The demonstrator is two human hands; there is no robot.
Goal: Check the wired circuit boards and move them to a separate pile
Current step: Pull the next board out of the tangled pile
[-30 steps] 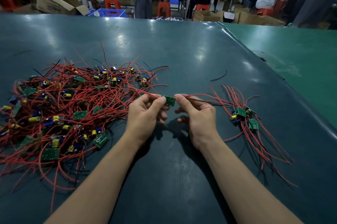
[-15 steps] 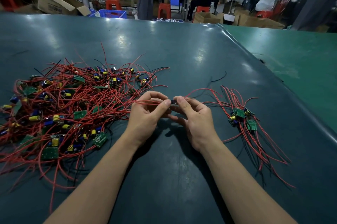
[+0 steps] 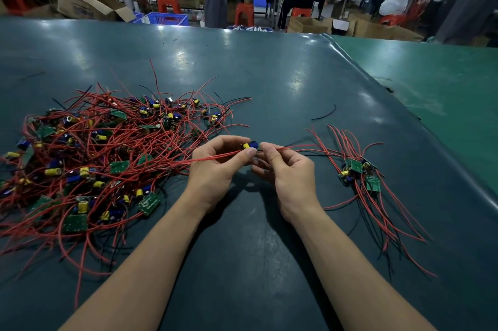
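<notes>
While both hands (image 3: 215, 166) (image 3: 285, 168) pinch one wired board (image 3: 249, 145), the dark green table (image 3: 242, 66) fronts a crowded workshop.

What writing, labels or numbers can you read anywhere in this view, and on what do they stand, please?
None can be read.
Cardboard box: dark print on its side, too blurred.
Circuit board at the big pile's near edge: white markings, too small.
Other boards: no print can be made out.
</notes>
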